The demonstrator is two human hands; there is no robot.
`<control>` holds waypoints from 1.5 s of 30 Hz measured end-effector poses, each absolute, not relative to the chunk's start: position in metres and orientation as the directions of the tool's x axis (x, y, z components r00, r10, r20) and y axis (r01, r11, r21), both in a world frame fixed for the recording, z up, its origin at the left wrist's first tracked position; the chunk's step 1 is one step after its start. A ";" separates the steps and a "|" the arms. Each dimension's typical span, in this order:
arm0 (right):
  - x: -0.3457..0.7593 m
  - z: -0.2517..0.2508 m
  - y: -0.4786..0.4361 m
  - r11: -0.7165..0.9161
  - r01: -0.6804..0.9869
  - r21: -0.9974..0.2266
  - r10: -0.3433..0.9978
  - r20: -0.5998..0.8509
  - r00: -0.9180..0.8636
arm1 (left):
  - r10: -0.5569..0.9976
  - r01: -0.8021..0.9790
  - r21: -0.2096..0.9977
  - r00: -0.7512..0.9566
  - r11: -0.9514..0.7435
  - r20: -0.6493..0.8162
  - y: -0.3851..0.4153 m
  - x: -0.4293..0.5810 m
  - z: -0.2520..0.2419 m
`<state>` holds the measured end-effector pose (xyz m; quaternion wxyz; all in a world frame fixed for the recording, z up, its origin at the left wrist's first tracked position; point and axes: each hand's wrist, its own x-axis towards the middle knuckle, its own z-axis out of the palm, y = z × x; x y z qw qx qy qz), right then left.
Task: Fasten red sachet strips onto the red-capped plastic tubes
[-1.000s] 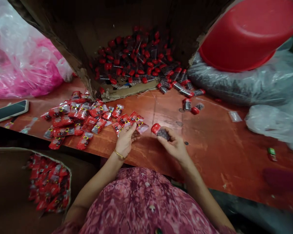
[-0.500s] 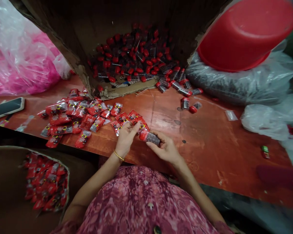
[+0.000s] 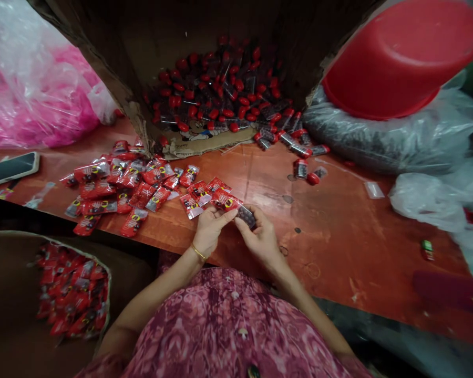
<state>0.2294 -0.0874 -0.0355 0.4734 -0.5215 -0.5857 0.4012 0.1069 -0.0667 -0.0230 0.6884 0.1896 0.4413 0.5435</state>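
Note:
In front of my body, my right hand [image 3: 262,239] is closed around a small clear bottle [image 3: 246,216] full of dark beads. The bottle lies tilted, its left end at a red printed packet [image 3: 225,200]; its red cap is hidden there. My left hand [image 3: 212,231] pinches the near edge of that packet between thumb and fingers. Just beyond my left hand, a few flat red packets [image 3: 192,205] lie on the table. Farther left is a heap of filled red packets [image 3: 132,176].
A cardboard box [image 3: 213,148] lying open toward me holds many red-capped bottles [image 3: 220,89], some spilled onto the wooden table [image 3: 339,226]. A red tub [image 3: 398,58] rests on a plastic bag [image 3: 394,147] at right. A phone [image 3: 11,169] lies left; below, a carton [image 3: 109,294] contains red packets.
The bottle's red cap, visible before, is now covered by the red packet. My hands have drawn together there, with the left thumb against the bottle's end.

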 end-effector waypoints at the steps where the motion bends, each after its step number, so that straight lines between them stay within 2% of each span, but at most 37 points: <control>1: 0.227 -0.037 -0.087 0.125 0.220 -0.968 0.992 0.125 -0.014 | 0.912 -0.599 0.729 0.007 0.332 -0.409 -0.067 0.107 -0.024; 6: 0.219 -0.038 -0.085 0.112 0.139 -0.984 0.983 0.090 -0.157 | 0.908 -0.594 0.742 -0.047 0.310 -0.416 -0.063 0.104 -0.022; 13: 0.218 -0.036 -0.087 -0.084 -0.067 -0.994 0.985 -0.073 -0.159 | 0.910 -0.596 0.732 -0.003 0.331 -0.414 -0.057 0.104 -0.016; 17: 0.213 -0.037 -0.086 -0.098 -0.115 -0.988 0.995 -0.099 -0.002 | 0.906 -0.555 0.730 0.114 0.399 -0.408 -0.060 0.108 -0.017; 19: 0.211 -0.036 -0.082 -0.110 -0.160 -0.981 0.994 -0.106 -0.032 | 0.895 -0.559 0.715 0.124 0.419 -0.428 -0.060 0.105 -0.016; 23: 0.207 -0.036 -0.072 -0.161 -0.207 -0.965 0.974 -0.121 -0.192 | 0.913 -0.610 0.710 0.057 0.352 -0.404 -0.057 0.095 -0.015; 26: 0.198 -0.041 -0.067 -0.142 -0.191 -0.971 0.985 -0.119 -0.127 | 0.904 -0.611 0.688 0.112 0.391 -0.413 -0.058 0.092 -0.016; 29: 0.190 -0.046 -0.058 -0.004 -0.041 -0.999 0.999 -0.002 -0.049 | 0.873 -0.613 0.660 0.107 0.435 -0.475 -0.056 0.086 -0.011; 31: 0.198 -0.046 -0.045 0.125 0.220 -0.967 0.992 0.118 -0.048 | 0.838 -0.599 0.640 0.099 0.481 -0.537 -0.045 0.071 -0.003; 33: 0.225 -0.043 -0.028 0.171 0.551 -0.817 0.980 0.198 -0.010 | 0.801 -0.597 0.619 0.065 0.509 -0.595 -0.028 0.046 0.007; 35: 0.267 -0.040 -0.007 0.042 0.803 -0.595 0.953 0.264 0.146 | 0.802 -0.644 0.655 -0.106 0.395 -0.588 -0.006 0.015 0.017; 37: 0.313 -0.041 0.015 -0.192 0.891 -0.410 0.907 0.272 0.321 | 0.757 -0.695 0.689 -0.332 0.207 -0.563 0.015 -0.015 0.025; 39: 0.349 -0.047 0.031 -0.334 0.904 -0.267 0.899 0.199 0.391 | 0.734 -0.689 0.715 -0.427 0.113 -0.528 0.029 -0.035 0.029; 42: 0.366 -0.062 0.040 -0.246 0.962 -0.122 0.952 0.155 0.263 | 0.793 -0.699 0.711 -0.391 0.075 -0.467 0.033 -0.034 0.027; 45: 0.347 -0.074 0.027 -0.103 0.990 -0.094 0.972 0.203 0.120 | 0.808 -0.683 0.704 -0.293 0.197 -0.510 0.022 -0.001 0.015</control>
